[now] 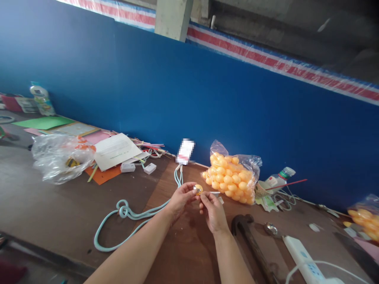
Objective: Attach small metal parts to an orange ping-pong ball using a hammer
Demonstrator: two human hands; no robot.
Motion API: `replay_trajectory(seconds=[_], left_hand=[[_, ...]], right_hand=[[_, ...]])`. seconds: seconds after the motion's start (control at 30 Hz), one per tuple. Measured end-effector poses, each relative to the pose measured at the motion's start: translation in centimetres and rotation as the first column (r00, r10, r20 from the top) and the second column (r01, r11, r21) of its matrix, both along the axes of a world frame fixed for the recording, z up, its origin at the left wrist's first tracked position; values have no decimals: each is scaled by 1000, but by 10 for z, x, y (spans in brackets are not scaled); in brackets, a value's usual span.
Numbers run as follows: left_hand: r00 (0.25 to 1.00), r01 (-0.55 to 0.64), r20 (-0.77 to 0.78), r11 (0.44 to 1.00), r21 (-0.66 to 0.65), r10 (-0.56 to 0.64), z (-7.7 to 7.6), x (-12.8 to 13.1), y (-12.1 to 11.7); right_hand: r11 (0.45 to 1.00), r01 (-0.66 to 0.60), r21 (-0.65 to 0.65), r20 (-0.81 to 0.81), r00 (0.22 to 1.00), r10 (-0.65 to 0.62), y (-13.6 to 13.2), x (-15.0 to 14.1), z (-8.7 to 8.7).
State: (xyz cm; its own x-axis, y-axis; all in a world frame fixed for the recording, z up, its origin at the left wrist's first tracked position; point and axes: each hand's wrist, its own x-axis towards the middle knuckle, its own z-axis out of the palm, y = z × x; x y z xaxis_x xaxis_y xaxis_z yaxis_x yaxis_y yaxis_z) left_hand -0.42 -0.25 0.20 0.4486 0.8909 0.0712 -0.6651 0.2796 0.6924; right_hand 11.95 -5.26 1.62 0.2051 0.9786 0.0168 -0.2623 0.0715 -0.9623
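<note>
A small orange ball with a shiny silver patch (198, 189) is pinched between the fingers of my left hand (180, 200), above the brown table. Close against its right side is my right hand (214, 213), thumb and fingertips pressed together; whatever lies between them is hidden or too small to name. Behind the hands leans a clear plastic bag of orange balls (229, 179). A light blue cord lanyard (133, 215) lies looped under and left of my left arm, running up to a blurred white card (185, 152).
On the right lie a hammer (251, 240), a shiny silver rounded piece (271, 228) and a white power strip (304, 254). A plastic bottle (280, 178) rests by the blue wall panel (177, 98). Leftward are papers (117, 152) and a crumpled clear bag (59, 157).
</note>
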Motion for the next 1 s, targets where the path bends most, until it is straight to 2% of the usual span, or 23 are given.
replay_trajectory(seconds=[0.2, 0.47, 0.8, 1.0], left_hand=[[1000, -27, -2, 1000, 13, 27, -1, 0, 1], [999, -36, -2, 999, 14, 36, -5, 2, 2], [1000, -28, -13, 999, 20, 29, 2, 1, -1], [999, -24, -20, 1000, 20, 25, -1, 2, 0]], right_hand=[[1000, -16, 3, -28, 999, 16, -1, -3, 2], [1000, 28, 8, -42, 999, -27, 1, -2, 1], [1000, 27, -3, -22, 999, -27, 2, 1, 0], [999, 39, -9, -19, 999, -39, 2, 1, -1]])
